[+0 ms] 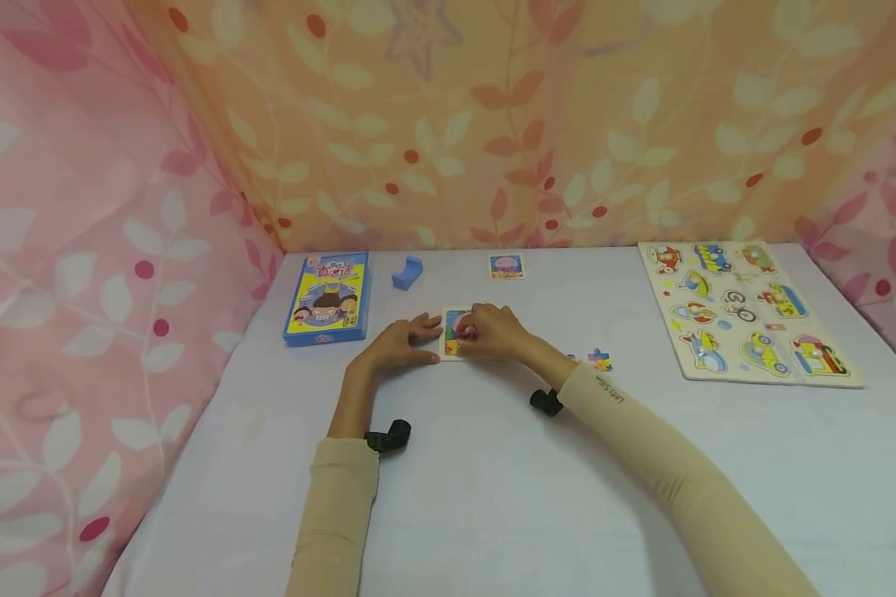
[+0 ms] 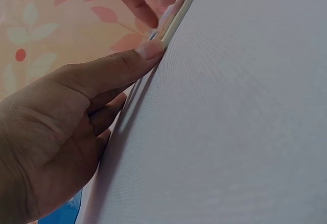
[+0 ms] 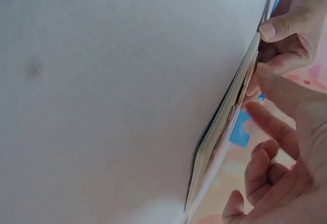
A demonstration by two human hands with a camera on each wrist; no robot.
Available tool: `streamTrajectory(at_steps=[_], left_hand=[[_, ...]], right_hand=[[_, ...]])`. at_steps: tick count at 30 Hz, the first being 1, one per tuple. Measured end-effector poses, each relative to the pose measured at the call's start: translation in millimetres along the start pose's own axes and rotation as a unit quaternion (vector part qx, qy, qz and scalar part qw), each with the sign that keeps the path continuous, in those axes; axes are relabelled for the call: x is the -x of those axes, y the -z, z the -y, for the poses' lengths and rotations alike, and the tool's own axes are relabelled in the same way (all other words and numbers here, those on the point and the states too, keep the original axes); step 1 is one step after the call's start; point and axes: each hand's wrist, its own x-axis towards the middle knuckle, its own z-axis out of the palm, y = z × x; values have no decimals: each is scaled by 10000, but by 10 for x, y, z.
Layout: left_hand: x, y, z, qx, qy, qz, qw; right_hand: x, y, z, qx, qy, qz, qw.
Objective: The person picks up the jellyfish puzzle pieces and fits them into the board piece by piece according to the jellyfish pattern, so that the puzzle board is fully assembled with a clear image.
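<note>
A small jigsaw board (image 1: pixel 448 348) with a colourful picture lies flat on the white table, in front of the person. At its left side is the left hand (image 1: pixel 399 344), the thumb tip (image 2: pixel 150 49) touching the board's near corner and the other fingers extended beside it. Over the board's right part reaches the right hand (image 1: pixel 499 332); its thumb and forefinger rest on the pieces, spread apart, while the other fingers bend loosely in the right wrist view. The right hand hides much of the picture. Loose jigsaw pieces (image 1: pixel 600 359) lie right of the right wrist.
A blue and yellow card box (image 1: pixel 330 298) lies at the back left, beside a blue notched block (image 1: pixel 407 272). Behind the board is a jellyfish picture card (image 1: pixel 506 266). A large peg puzzle board (image 1: pixel 747 315) with vehicles occupies the right. Patterned cloth (image 1: pixel 448 124) encloses the table.
</note>
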Motion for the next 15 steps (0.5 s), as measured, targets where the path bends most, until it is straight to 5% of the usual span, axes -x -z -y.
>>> streamTrajectory(at_steps=[8, 15], left_hand=[[-6, -13, 6, 13, 82, -13, 10000], [-7, -5, -3, -24, 131, -22, 9999]], right_hand=[[-6, -26, -27, -685, 189, 185, 9973], [-93, -17, -48, -1140, -495, 459, 9912]])
